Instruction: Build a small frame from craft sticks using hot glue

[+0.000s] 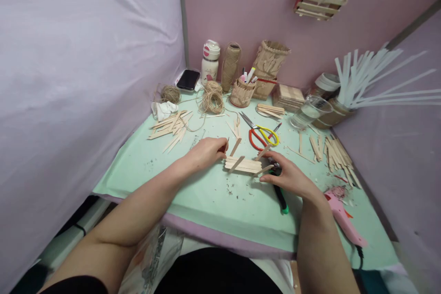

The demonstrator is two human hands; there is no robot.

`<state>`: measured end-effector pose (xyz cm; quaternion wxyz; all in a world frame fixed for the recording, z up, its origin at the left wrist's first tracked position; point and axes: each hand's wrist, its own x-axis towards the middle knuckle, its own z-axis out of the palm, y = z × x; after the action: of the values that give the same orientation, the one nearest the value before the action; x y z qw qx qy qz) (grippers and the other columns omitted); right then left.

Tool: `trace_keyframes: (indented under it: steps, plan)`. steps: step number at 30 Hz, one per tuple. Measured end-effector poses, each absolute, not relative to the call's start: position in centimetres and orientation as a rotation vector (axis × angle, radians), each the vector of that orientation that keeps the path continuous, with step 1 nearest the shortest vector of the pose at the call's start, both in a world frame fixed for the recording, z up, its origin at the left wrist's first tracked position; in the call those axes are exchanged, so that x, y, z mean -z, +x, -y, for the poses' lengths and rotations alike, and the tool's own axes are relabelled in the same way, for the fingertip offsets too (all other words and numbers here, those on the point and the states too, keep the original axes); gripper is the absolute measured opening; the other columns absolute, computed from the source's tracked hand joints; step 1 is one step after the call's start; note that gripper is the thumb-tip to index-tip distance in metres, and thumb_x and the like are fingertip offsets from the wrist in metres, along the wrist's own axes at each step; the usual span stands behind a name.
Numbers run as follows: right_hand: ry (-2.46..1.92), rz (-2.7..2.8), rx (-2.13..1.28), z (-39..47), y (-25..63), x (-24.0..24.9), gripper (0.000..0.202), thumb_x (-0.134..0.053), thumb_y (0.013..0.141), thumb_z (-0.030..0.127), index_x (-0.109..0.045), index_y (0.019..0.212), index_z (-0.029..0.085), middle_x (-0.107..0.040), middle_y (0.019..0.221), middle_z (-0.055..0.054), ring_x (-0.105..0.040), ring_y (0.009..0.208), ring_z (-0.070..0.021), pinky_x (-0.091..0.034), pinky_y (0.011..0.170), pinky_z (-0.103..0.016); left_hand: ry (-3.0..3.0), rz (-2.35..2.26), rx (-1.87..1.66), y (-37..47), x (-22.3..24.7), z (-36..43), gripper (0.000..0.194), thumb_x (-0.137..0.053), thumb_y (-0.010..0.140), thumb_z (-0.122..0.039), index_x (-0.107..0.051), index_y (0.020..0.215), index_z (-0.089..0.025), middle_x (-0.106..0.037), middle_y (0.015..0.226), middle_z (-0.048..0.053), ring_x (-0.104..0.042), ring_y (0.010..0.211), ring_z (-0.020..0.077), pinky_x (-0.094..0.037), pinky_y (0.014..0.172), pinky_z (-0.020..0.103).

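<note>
A small craft-stick piece (243,165), a flat panel of sticks with several short sticks jutting up, rests on the green tabletop in front of me. My right hand (287,172) grips its right end, thumb and fingers on either side of the jutting sticks. At the panel's left end, my left hand (207,151) is closed in a pinch; whatever sits between its fingertips is too small to make out. Pliers (280,197) with dark, green-tipped handles lie partly under my right hand. Just behind the piece are scissors (257,131) with red and yellow handles.
Loose craft sticks (172,128) lie left, more sticks (339,158) right. A pink glue gun (346,220) rests near the right edge. Along the back stand a bottle (210,64), twine (212,97), a pen holder (243,92), a clear cup (308,112) and white glue sticks (358,78).
</note>
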<state>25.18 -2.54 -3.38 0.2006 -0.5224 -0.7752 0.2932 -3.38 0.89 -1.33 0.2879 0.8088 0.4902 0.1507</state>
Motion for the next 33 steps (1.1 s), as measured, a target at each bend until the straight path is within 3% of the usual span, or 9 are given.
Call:
trace_keyframes:
  steps: [33]
  plan:
    - [-1.452, 2.264, -0.829, 2.76, 24.34, 3.43, 0.049, -0.075, 0.076, 0.048, -0.058, 0.116, 0.025, -0.062, 0.124, -0.008, -0.058, 0.111, -0.0293, -0.047, 0.09, -0.042, 2.165, -1.281, -0.477, -2.72, 2.22, -1.11, 0.012, -0.053, 0.086, -0.018, -0.064, 0.082, -0.02, -0.072, 0.087, 0.003, -0.064, 0.08, 0.0195, -0.043, 0.071, 0.028]
